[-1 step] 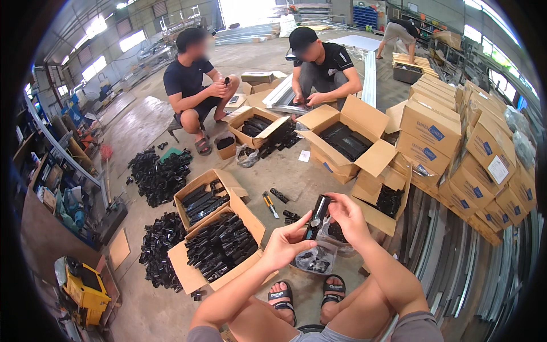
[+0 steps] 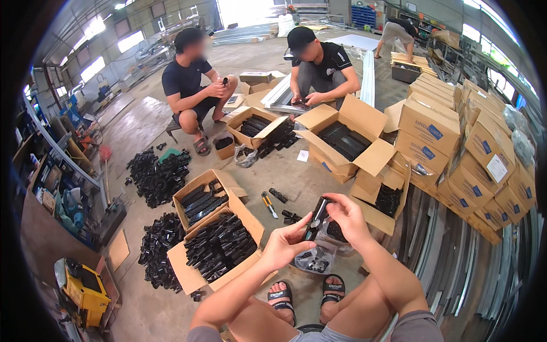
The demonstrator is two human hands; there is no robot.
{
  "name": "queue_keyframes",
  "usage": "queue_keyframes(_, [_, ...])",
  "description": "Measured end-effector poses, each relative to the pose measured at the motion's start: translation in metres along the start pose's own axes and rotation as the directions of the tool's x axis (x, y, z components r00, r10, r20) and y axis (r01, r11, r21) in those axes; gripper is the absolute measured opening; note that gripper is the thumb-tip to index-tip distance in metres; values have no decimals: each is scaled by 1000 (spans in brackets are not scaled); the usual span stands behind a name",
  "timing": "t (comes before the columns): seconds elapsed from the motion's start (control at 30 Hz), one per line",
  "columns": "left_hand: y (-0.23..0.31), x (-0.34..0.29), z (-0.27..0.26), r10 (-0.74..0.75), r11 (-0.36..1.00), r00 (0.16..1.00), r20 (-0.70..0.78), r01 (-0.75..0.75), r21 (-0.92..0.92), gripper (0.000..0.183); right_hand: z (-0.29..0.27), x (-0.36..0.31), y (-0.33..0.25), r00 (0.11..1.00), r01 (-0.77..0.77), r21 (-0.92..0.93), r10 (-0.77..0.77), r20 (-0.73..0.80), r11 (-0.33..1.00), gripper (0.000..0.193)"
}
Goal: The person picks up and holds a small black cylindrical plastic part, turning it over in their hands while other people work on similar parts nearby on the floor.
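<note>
Between my two hands is a black tubular plastic part with a shiny spot midway along it. My left hand grips its lower end, thumb and fingers on either side. At the upper end, the fingers of my right hand are closed on it. Just below the part, a clear plastic bag of small dark pieces sits in a container between my knees. Left of my hands, an open carton is heaped with black tubular parts. A yellow-and-black utility knife lies on the floor near a loose black part.
Piles of black parts cover the floor at left. Two people crouch across from me, handling small parts. Stacked cartons and long metal strips line the right. A yellow machine stands at lower left.
</note>
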State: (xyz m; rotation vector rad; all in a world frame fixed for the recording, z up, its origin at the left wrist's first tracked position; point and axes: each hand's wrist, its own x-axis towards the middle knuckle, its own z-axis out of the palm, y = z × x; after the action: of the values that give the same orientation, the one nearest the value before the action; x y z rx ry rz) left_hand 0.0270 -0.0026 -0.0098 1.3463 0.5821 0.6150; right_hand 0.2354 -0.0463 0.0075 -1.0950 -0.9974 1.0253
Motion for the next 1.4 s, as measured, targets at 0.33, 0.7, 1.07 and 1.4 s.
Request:
queue_keyframes(0.33, [-22,8,-7,61,973,994,-90,-39,227,84,-1,-2,0,998,-63,-25,62,-31,998,35])
queue_keyframes(0.7, [-10,10,-33,-444,785,883,155,466,-409,39,24,-18,8,619,763,-599,-541,569,243,39])
queue_keyframes(1.07, [13,5,-28,-300,902,954,6,286,-324,33,26,-17,3,846,531,-464,-473,246,709,33])
queue_keyframes(1.4, [-6,7,-13,-224,975,959,171,222,33,50,-1,-1,19,981,-145,-116,158,109,983,31])
